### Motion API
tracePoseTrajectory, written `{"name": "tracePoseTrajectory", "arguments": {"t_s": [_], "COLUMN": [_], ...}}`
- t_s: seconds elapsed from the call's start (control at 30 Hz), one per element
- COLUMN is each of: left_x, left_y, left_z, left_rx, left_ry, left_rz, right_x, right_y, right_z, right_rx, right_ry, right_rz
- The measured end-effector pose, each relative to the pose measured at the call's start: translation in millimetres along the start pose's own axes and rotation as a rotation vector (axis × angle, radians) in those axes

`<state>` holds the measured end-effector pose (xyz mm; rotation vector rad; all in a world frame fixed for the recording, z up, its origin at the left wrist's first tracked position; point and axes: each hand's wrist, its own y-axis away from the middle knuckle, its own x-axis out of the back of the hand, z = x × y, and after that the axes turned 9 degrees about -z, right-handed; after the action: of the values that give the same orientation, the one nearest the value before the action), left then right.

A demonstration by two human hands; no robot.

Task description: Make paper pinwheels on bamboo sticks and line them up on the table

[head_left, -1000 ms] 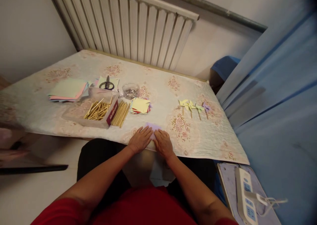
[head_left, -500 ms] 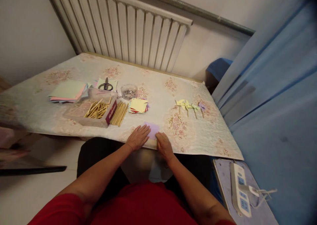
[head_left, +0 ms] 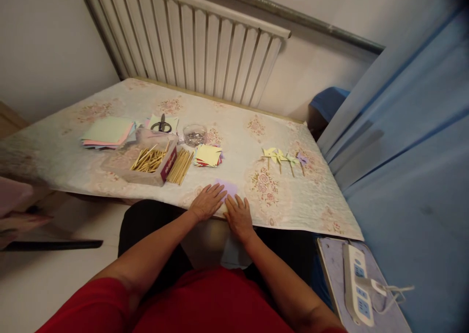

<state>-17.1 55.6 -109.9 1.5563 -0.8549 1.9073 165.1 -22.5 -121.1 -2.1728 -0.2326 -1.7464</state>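
The purple paper at twelve o'clock should be light and crease-prone, best held at its edges; left hand and right hand rest there, fingers extended, apparently grasping nothing.

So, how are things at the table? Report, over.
Left fingers resting on purple paper. Right fingers at its near right side. Small paper stack beyond it, apart, seemingly not in the way.

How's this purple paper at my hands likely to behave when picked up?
The purple paper looks thin and flat, so it should be light and may bend easily. Only the left hand and right hand appear to rest on it, so it could slide once released.
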Motion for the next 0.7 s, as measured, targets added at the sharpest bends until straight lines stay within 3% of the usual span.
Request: {"name": "tracePoseTrajectory", "arguments": {"t_s": [0.3, 0.47, 0.7], "left_x": [-1.6, -1.7, -4.4], "left_y": [1, 1, -1], "left_z": [0, -1, -1], "left_rx": [-0.006, -0.002, 0.002], "left_ry": [0.009, 0.005, 0.020], "left_rz": [0.025, 0.006, 0.016], "right_x": [11, 19, 10], "right_y": [22, -6, -40], "right_z": [8, 18, 24], "right_rx": [0.010, -0.064, -0.033], "right_ry": [-0.063, -0.102, -0.030], "right_rz": [0.020, 0.113, -0.034]}}
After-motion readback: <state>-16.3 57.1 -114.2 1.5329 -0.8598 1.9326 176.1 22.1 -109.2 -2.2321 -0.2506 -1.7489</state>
